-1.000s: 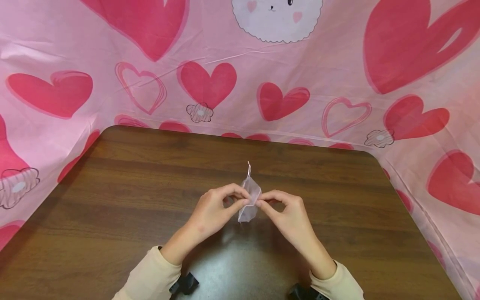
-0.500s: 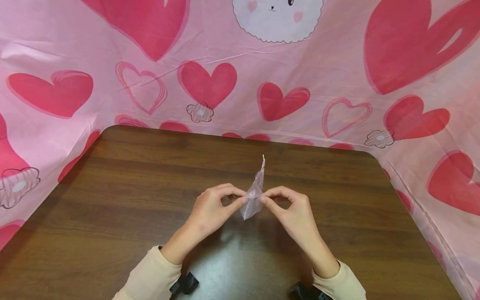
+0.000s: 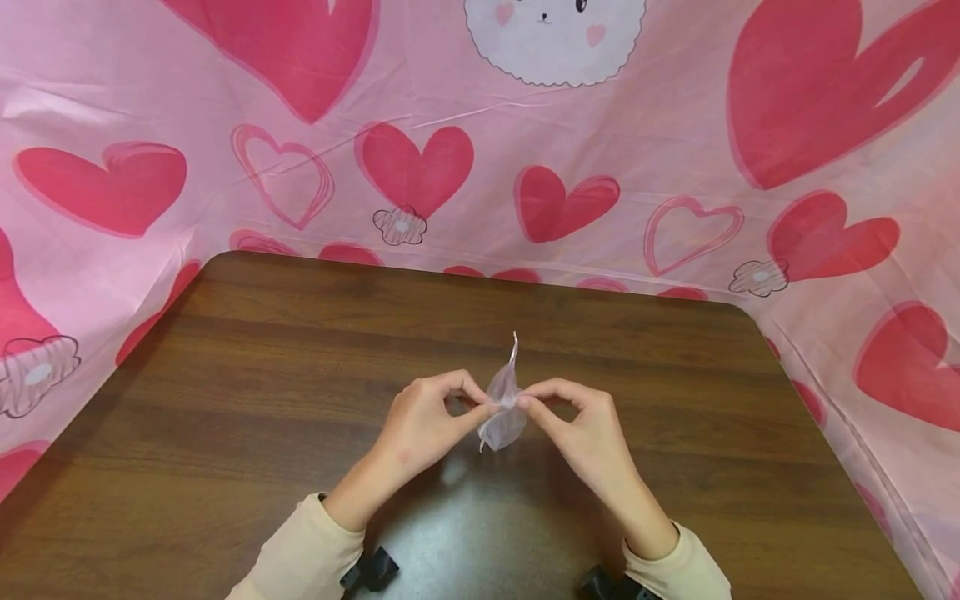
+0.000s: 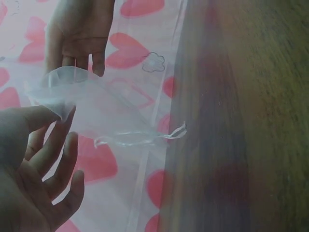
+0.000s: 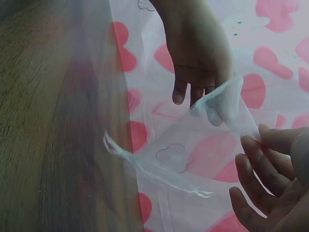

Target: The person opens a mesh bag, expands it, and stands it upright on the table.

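A small sheer white drawstring pouch is stretched between my two hands, above the table. My left hand pinches one side of it between thumb and forefinger. On the opposite side, my right hand pinches it in the same way. The pouch's thin white cord trails from its gathered end, and a loop of the cord shows in the right wrist view. Through the see-through fabric, the backdrop's printed hearts are visible. I see nothing clearly inside the pouch.
A dark brown wooden table lies under my hands. Behind and beside it hangs a pink sheet printed with hearts. Black wrist devices sit by both cream sleeves.
The pouch's corded tip swung up and to the right, then came back lower and slightly left. The fabric between my fingers has shifted shape, while both hands have moved only a little.
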`<action>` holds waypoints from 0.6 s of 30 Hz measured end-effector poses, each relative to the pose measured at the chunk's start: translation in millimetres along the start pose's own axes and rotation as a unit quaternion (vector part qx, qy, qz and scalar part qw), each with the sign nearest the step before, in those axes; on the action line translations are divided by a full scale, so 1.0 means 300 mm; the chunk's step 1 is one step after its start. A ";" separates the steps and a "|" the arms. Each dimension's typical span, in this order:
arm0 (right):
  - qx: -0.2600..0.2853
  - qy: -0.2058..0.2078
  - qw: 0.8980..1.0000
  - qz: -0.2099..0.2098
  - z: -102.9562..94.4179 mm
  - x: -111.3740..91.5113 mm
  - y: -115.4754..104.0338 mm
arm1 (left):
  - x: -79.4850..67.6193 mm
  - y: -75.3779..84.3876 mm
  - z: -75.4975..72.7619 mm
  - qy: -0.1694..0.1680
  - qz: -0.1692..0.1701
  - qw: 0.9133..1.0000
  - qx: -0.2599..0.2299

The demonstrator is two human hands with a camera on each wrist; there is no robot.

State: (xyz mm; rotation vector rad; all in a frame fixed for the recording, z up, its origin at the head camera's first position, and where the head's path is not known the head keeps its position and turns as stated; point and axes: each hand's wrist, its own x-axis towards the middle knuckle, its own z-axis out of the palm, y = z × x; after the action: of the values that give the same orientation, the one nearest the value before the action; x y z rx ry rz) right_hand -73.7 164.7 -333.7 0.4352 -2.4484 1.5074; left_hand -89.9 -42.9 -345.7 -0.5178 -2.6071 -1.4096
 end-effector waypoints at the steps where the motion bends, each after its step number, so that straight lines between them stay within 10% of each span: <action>1: -0.002 0.004 1.000 -0.002 0.000 0.000 0.001 | 0.001 -0.001 0.000 0.000 0.003 1.000 -0.002; 18: -0.001 -0.026 0.998 -0.049 0.004 -0.002 0.003 | 0.000 0.007 -0.006 -0.012 0.042 0.998 -0.044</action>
State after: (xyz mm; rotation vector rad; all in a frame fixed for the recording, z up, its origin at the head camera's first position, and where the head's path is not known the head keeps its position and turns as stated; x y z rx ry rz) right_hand -73.7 164.1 -335.3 0.5910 -2.4292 1.4708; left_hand -89.2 -43.5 -343.0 -0.6520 -2.5192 -1.5047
